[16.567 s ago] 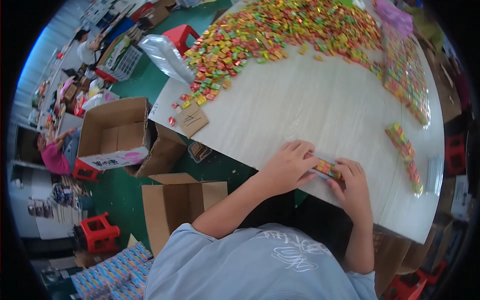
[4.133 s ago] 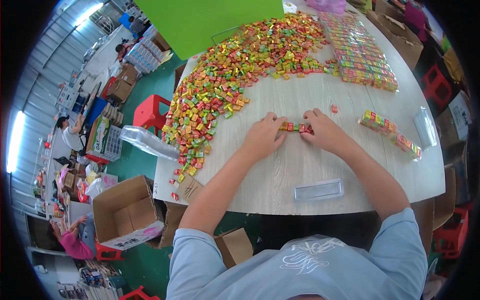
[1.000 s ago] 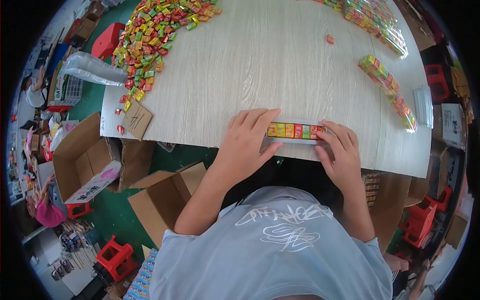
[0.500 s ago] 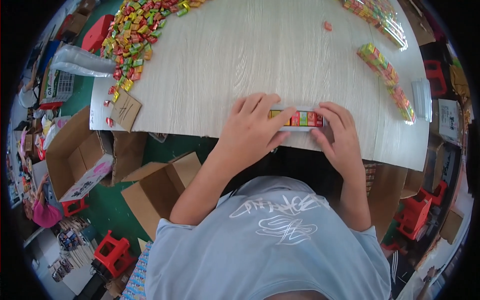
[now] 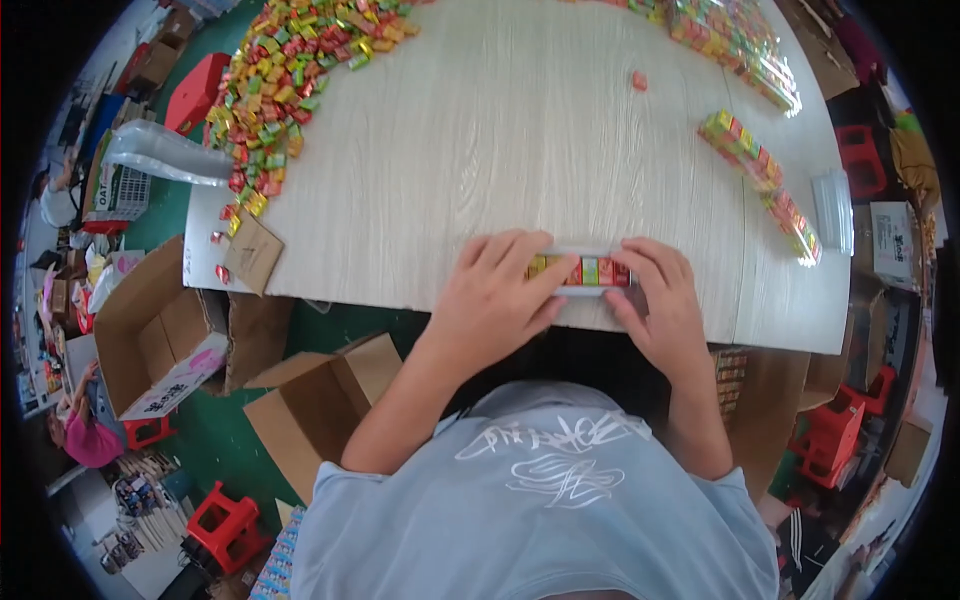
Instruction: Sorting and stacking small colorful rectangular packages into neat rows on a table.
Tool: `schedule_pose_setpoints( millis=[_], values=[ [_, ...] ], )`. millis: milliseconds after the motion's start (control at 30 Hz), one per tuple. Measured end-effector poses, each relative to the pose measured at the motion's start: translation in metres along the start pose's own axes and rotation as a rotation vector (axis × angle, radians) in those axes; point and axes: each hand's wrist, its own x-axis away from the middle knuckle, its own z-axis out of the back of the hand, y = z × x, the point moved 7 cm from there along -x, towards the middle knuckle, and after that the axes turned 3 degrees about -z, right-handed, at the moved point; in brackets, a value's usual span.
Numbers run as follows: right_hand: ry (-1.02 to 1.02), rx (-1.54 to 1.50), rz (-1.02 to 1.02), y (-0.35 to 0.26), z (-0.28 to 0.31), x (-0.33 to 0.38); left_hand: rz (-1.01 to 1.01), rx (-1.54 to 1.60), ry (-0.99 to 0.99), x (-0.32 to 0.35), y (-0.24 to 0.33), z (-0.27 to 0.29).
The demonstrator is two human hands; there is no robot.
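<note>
Near the table's front edge lies a narrow pale tray [image 5: 585,291] with a row of small wrapped candies [image 5: 590,270] in red, green and yellow. My left hand [image 5: 490,300] is closed round its left end, fingers over the far side and thumb at the near side. One left fingertip rests over the candies and hides some of them. At the right end my right hand [image 5: 662,305] grips the tray between thumb and fingers.
A large heap of loose wrapped candies [image 5: 275,100] covers the far left. Filled candy rows [image 5: 740,150] and stacked empty trays [image 5: 832,212] lie at the right. One red candy [image 5: 639,80] sits apart. Open cardboard boxes [image 5: 310,400] stand below the table's left front edge.
The view has shifted, so the table and hands sit lower in the picture. Both hands stay on the tray, with little change in their grip.
</note>
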Motion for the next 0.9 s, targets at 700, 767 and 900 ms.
schedule_pose_setpoints(
  millis=[700, 767, 900],
  values=[
    [-0.041, -0.064, 0.100, -0.018, -0.001, -0.024, 0.082, 0.141, 0.007, -0.003, -0.011, 0.004],
    [-0.034, -0.032, 0.136, -0.019, -0.003, -0.026, 0.103, 0.123, 0.006, -0.001, -0.014, 0.003],
    [-0.009, 0.049, 0.249, -0.029, -0.001, -0.029, 0.140, 0.179, 0.009, 0.000, -0.018, 0.002]
  ],
)
